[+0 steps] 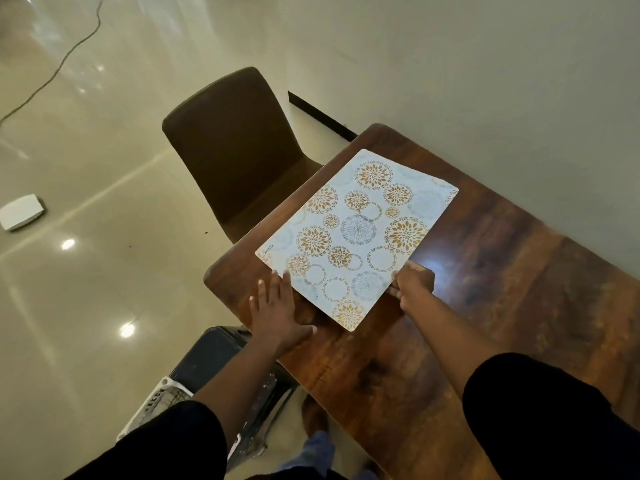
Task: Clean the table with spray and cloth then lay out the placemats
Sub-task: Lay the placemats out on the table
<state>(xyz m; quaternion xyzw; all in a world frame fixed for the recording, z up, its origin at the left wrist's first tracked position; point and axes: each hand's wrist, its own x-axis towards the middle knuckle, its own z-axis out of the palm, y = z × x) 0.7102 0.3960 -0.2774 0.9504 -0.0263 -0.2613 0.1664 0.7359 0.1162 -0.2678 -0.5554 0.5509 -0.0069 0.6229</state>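
A shiny pale floor (86,278) is seen far out past the left hand, and a plain wall (485,81) is seen far out past the right hand. A brown wooden table (502,289) is found under both hands. It is set close to the wall.

A dark brown chair (235,157) is seen beyond the left hand, pushed up to the table's far edge. A dark box-like thing (211,355) is seen on the floor under the left arm, with a white slotted thing (162,396) just beside it. What they are cannot be told.

One placemat (356,237) is laid flat on the table, just in front of both hands. It is pale, and it is covered with gold and grey flower rings. It is turned a bit, so its corners point away from the hands.

The left hand (277,313) is spread flat on the table, with its fingers straight and apart. Nothing is held in it. The near edge of the placemat is touched by its fingertips (285,277).

The right hand (414,282) is curled up at the near edge of the placemat, and that edge is pinched by it.

Black sleeves (540,410) are worn on both arms.

A small white flat thing (22,212) is seen on the floor far off past the left hand. A thin cable (60,64) is laid across the floor even farther away.
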